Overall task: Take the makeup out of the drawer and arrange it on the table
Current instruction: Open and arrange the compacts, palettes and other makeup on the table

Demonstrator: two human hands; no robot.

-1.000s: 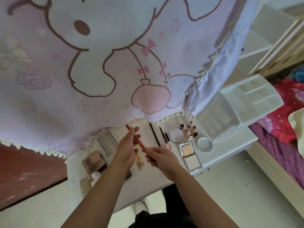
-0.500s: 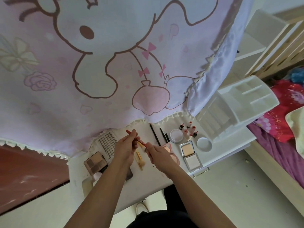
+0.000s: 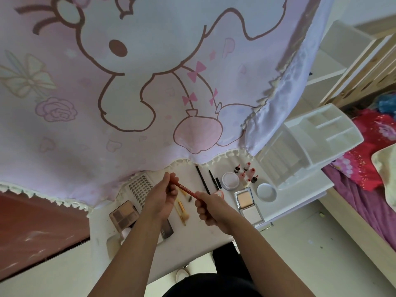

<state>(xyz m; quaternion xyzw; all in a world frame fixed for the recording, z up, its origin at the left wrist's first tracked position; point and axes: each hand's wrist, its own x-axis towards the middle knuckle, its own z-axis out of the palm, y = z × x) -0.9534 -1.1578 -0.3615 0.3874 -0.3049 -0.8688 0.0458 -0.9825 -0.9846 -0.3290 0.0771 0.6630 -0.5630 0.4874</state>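
Both hands hold a red makeup pencil (image 3: pixel 186 189) above the white table (image 3: pixel 205 239). My left hand (image 3: pixel 162 196) grips its far end and my right hand (image 3: pixel 211 207) grips its near end. On the table lie an eyeshadow palette (image 3: pixel 123 215), a false-lash tray (image 3: pixel 140 189), small yellow brushes (image 3: pixel 182 212), two black pencils (image 3: pixel 202 179), a round white jar (image 3: pixel 230 181), several small nail polish bottles (image 3: pixel 246 172), an open powder compact (image 3: pixel 248 205) and a round lid (image 3: pixel 266 192). The white drawer organiser (image 3: pixel 310 142) stands at the table's right end.
A pink cartoon-print curtain (image 3: pixel 128 82) hangs over the table's far side. A bed with red and purple bedding (image 3: pixel 364 179) lies to the right, behind a wooden frame (image 3: pixel 353 243). A dark palette (image 3: pixel 167 229) lies under my left forearm.
The hands have moved a little apart along the red pencil, which now lies flatter. The view has tilted slightly, and the table items have not moved.
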